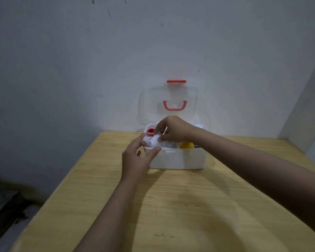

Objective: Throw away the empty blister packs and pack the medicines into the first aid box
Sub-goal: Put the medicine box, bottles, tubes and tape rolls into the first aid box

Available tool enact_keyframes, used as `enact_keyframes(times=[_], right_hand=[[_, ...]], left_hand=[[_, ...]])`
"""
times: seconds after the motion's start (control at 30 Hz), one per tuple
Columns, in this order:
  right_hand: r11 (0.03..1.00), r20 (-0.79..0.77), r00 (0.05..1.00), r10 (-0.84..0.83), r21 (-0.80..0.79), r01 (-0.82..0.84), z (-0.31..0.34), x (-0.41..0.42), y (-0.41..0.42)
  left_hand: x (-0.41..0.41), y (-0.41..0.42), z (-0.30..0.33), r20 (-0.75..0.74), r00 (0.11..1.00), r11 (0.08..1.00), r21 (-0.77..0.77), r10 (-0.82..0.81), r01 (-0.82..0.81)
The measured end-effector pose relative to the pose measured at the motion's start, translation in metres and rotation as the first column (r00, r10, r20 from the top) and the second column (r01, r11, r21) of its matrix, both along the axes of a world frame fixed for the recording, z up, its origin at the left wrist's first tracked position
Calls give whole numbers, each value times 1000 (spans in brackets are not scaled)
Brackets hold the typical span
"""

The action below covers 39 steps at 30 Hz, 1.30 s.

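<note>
A white first aid box [178,159] stands open on the wooden table, its clear lid [173,104] with a red handle leaning back against the wall. My right hand [173,129] reaches over the box's left end, fingers pinched on a small white medicine pack [155,140] held just above the tray. My left hand [136,157] rests at the box's left front corner, thumb on the rim, fingers spread. Inside I see a red-capped item [150,131] at the back left and something yellow [186,145] toward the right.
The table [171,206] fills the foreground, with its left edge dropping to a dark floor area with dim objects [5,206]. Walls close in behind the box and at the right corner.
</note>
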State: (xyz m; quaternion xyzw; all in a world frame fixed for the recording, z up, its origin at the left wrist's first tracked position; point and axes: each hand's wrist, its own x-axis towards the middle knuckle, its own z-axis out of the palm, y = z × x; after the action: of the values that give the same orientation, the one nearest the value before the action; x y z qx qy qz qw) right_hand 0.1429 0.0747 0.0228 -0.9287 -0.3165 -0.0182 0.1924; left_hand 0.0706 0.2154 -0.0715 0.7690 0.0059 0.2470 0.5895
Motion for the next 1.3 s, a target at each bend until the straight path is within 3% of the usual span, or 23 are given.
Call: enact_keyframes(times=[0.1, 0.17, 0.27, 0.37, 0.47, 0.57, 0.67, 0.9, 1.1, 1.3], right_hand=[[995, 43, 998, -49, 94, 45, 2, 3, -7], [970, 165, 974, -155, 212, 118, 9, 8, -18], [891, 347, 854, -387, 378, 251, 23, 23, -37], [819, 411, 712, -569, 363, 445, 34, 45, -52], [800, 377, 706, -599, 266, 537, 36, 60, -64], [823, 436, 699, -567, 249, 511, 33, 61, -67], [811, 413, 702, -580, 373, 450, 33, 52, -66], [650, 235, 785, -574, 714, 261, 23, 17, -70], [602, 195, 830, -523, 774, 197, -5, -25, -75], [704, 267, 839, -475, 687, 180, -39, -51, -85]], left_hand=[[0, 0, 0, 10, 1000, 1000, 6, 1, -1], [1, 1, -1, 12, 1000, 1000, 0, -2, 2], [2, 0, -2, 4, 1000, 1000, -16, 5, -5], [2, -1, -3, 6, 1000, 999, -31, 8, -7], [2, -1, -2, 6, 1000, 999, -38, 4, -4], [0, -3, 1, -3, 1000, 1000, -23, 10, -10], [-2, -4, 4, -11, 1000, 1000, -20, 7, -7], [-4, -4, 10, -50, 999, 1000, -22, -13, 12], [-2, -3, 18, -55, 998, 998, 58, -21, 24], [-1, -12, 28, 4, 998, 994, 92, -58, 57]])
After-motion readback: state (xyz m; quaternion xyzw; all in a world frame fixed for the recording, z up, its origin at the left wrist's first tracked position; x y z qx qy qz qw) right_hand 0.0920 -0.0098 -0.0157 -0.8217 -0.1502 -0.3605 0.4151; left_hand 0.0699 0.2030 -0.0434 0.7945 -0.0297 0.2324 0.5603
